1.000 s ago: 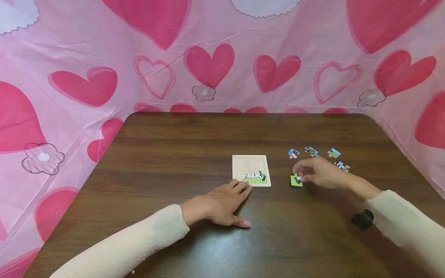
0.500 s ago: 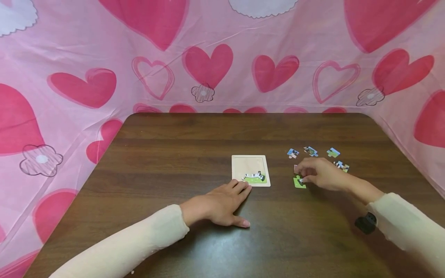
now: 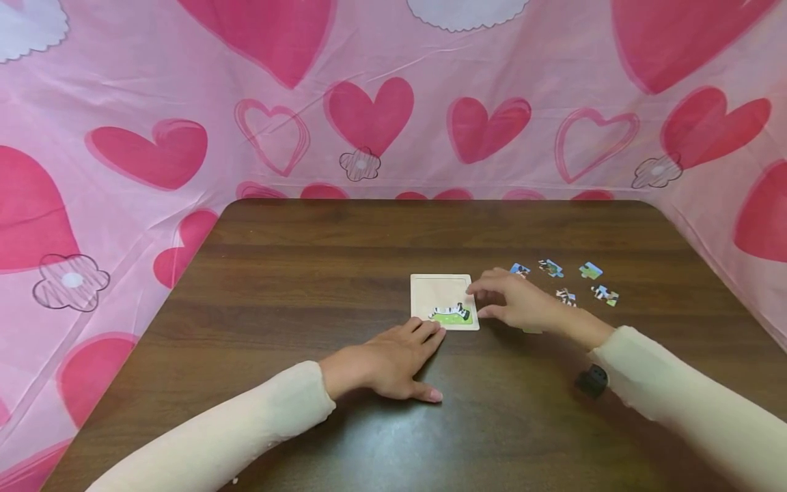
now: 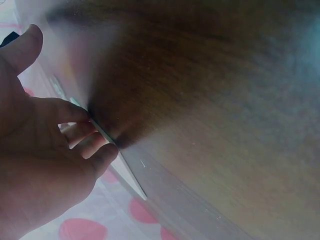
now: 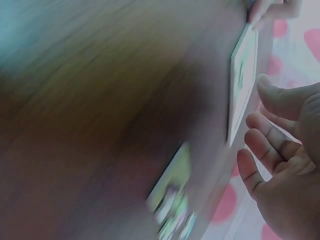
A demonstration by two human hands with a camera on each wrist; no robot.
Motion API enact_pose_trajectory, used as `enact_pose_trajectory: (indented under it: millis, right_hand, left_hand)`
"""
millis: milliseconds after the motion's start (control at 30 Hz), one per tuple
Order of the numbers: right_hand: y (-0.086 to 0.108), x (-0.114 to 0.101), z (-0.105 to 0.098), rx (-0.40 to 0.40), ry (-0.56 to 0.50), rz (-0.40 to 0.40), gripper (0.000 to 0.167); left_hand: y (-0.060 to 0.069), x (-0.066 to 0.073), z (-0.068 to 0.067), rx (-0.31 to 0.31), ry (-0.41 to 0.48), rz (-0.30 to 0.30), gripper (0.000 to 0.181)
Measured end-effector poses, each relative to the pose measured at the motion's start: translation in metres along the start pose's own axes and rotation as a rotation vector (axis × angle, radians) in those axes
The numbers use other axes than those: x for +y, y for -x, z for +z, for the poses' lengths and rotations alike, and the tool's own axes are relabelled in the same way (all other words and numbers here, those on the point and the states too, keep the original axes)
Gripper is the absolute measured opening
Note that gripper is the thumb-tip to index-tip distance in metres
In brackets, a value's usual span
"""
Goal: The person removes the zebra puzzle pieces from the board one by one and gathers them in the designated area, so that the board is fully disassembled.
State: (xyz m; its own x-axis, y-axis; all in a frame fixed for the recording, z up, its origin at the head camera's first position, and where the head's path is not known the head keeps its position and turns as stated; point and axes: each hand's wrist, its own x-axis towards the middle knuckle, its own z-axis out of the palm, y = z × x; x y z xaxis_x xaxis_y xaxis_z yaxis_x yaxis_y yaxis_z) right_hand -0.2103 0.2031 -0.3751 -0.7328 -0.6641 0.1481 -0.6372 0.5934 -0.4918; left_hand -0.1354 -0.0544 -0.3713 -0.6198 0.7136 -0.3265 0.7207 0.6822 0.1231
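Note:
A pale square puzzle tray (image 3: 424,287) lies mid-table, with zebra-print pieces (image 3: 451,313) along its near side. My left hand (image 3: 393,359) rests its outstretched fingertips on the tray's near edge, thumb spread on the table side. At the tray's right edge hovers my right hand (image 3: 519,301), fingers loosely bent. The right wrist view shows its thumb (image 5: 287,100) apart from the fingers, and I see nothing between them. Behind that hand, a green puzzle piece (image 3: 533,331) on the table is mostly hidden; the right wrist view shows this green piece (image 5: 172,175) blurred.
Several loose pieces are scattered right of the tray: a blue one (image 3: 520,269), another blue-topped one (image 3: 550,268), a blue-green one (image 3: 591,270) and black-and-white ones (image 3: 605,294). A pink heart-patterned cloth (image 3: 369,41) hangs behind the brown table (image 3: 307,239).
My right hand has left the green piece, after shifting it slightly toward me and right, and moved left to the tray's right edge. The left hand has stayed put.

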Motion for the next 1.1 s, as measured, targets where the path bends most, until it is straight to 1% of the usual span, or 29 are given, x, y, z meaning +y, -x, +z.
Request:
enact_pose_trajectory:
  millis: [167, 300, 467, 600, 733, 867, 1100]
  right_hand:
    - [-0.017, -0.015, 0.01, -0.042, -0.023, -0.06, 0.035]
    - [-0.027, -0.019, 0.018, -0.071, -0.032, -0.107, 0.035]
    - [-0.033, -0.019, 0.025, -0.118, -0.014, -0.154, 0.036]
    - [-0.034, -0.017, 0.029, -0.129, 0.006, -0.179, 0.036]
    - [-0.033, -0.016, 0.031, -0.119, -0.003, -0.193, 0.033]
    - [-0.034, -0.015, 0.033, -0.113, -0.014, -0.19, 0.031]
    - [-0.035, -0.016, 0.035, -0.104, -0.008, -0.148, 0.033]
  left_hand:
    - [-0.001, 0.0, 0.001, 0.007, -0.011, 0.001, 0.096]
    - [-0.001, 0.0, 0.001, 0.027, -0.031, 0.008, 0.097]
    - [-0.002, 0.0, 0.002, 0.028, -0.039, 0.01, 0.097]
    - [-0.002, -0.001, 0.003, 0.033, -0.041, 0.011, 0.097]
    - [-0.002, -0.001, 0.003, 0.036, -0.046, 0.012, 0.097]
    - [-0.001, 0.0, 0.003, 0.033, -0.045, 0.012, 0.097]
    - [-0.001, 0.0, 0.003, 0.03, -0.035, 0.013, 0.096]
